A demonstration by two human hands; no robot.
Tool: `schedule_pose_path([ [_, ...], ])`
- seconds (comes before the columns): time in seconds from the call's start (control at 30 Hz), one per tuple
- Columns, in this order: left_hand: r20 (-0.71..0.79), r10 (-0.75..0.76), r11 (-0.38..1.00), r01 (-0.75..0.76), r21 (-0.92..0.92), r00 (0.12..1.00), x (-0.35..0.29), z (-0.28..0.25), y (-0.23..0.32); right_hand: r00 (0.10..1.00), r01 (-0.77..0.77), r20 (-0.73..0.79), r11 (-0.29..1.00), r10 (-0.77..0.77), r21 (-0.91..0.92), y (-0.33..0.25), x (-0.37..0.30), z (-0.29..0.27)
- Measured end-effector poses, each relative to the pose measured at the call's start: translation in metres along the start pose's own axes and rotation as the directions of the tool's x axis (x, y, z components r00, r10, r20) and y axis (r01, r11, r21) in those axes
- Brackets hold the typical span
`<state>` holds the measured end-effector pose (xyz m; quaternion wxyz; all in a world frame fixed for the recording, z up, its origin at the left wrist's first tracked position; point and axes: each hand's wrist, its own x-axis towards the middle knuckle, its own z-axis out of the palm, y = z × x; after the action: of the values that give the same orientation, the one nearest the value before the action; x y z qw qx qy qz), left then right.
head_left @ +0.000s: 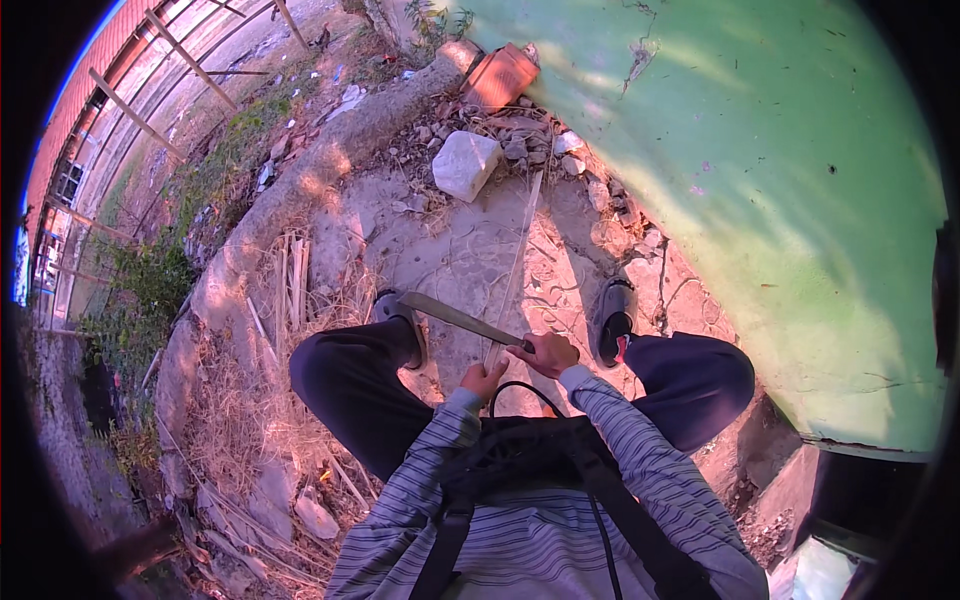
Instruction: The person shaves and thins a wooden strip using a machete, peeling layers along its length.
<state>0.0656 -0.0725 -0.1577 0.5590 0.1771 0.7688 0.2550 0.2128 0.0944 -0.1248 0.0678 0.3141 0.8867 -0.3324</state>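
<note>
The right grip (pixel 550 355) is closed around the handle of a long knife (pixel 455 317), whose blade points left toward the left shoe (pixel 395 310). The left grip (pixel 484 382), just beside, grasps a thin pale strip (pixel 522 235), which extends far, passing right of the white block (pixel 467 165).

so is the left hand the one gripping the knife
No, the right hand grips the knife by its handle, with the blade pointing leftward.

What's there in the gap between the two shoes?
In the head view, the knife in the right hand and a thin pale strip cross there, above the ground.
</note>
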Motion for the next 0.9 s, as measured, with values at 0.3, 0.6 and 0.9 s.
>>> schedule_pose_path([
  [0.3, 0.028, 0.133, 0.972, -0.125, -0.202, 0.991, 0.011, 0.006, -0.028, 0.998, 0.01, -0.06, 1.0, -0.01, -0.008, 0.008, 0.004, 0.013],
  [0.6, 0.099, 0.036, 0.91, 0.008, -0.415, 0.994, -0.011, 0.009, -0.02, 0.986, -0.072, -0.15, 0.997, 0.067, -0.026, 0.018, 0.0, 0.005],
  [0.9, 0.161, 0.009, 0.835, 0.081, -0.544, 0.987, -0.017, 0.001, -0.016, 0.997, 0.039, 0.07, 0.999, -0.036, -0.035, 0.012, -0.004, 0.005],
])
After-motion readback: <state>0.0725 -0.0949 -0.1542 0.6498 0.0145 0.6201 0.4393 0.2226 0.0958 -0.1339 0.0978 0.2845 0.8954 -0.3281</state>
